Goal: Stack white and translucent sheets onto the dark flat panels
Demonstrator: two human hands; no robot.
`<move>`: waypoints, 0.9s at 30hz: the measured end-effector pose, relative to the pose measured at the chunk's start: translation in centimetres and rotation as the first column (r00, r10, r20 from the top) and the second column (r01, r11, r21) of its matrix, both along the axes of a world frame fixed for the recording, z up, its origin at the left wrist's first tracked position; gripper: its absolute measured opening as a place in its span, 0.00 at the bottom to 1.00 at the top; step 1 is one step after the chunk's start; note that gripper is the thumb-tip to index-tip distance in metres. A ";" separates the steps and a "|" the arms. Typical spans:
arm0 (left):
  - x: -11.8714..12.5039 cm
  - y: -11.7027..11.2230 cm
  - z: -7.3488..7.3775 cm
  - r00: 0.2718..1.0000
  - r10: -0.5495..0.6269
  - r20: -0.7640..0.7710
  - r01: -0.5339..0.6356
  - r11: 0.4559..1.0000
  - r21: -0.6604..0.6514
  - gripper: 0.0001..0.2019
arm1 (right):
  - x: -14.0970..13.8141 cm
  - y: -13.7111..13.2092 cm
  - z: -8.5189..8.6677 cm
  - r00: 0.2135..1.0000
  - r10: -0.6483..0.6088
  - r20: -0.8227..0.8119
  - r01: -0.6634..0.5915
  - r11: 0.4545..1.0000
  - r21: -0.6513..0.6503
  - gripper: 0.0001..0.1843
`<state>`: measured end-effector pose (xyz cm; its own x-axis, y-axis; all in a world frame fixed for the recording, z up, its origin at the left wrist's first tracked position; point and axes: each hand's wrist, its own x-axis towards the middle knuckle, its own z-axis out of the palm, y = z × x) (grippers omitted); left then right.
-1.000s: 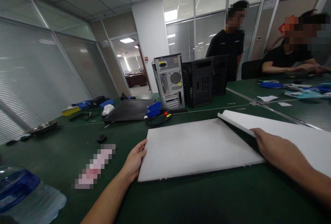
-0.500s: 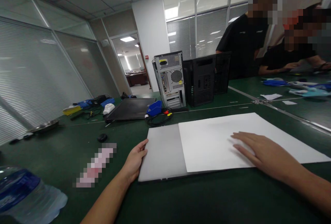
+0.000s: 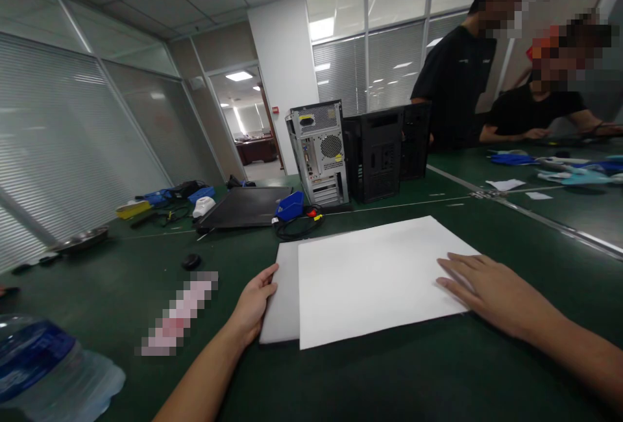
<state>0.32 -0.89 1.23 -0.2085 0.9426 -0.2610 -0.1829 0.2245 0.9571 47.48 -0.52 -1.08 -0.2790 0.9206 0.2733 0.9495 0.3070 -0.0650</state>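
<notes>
The white sheet [image 3: 374, 279] hides most of the grey panel [image 3: 283, 298], leaving a strip at the sheet's left, whose edge the left hand [image 3: 252, 305] grips, its grasp partly unseen; the outstretched right hand [image 3: 491, 289] lies flat on the sheet's right end; desk [image 3: 379, 380] stretches before the sheet; far left of it, a bottle [image 3: 63, 376] is cut off

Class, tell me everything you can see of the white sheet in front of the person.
The white sheet is thin, plain and matte, with straight edges, and looks like paper or plastic film. It lies flat and slightly askew over a pale panel on the green table, leaving the panel's left strip bare. The right hand rests spread over its right end, hiding part of that edge; the left hand is clear of it.
</notes>
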 end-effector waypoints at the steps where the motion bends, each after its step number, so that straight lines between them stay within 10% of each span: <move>1: 0.0 0.0 0.0 1.000 0.003 -0.003 -0.003 1.000 0.002 0.30 | -0.6 -0.2 0.3 0.999 0.032 0.011 -0.032 0.999 -0.007 0.32; 21: 0.0 0.1 -0.3 0.997 -0.003 0.074 -0.001 0.998 0.056 0.35 | -3.4 -2.0 0.5 0.972 0.229 0.043 -0.226 0.972 -0.058 0.33; 27: 0.0 -0.2 0.0 0.989 -0.027 0.144 0.018 0.998 0.068 0.35 | -4.6 -2.8 1.7 0.889 0.458 0.015 -0.458 0.889 0.002 0.37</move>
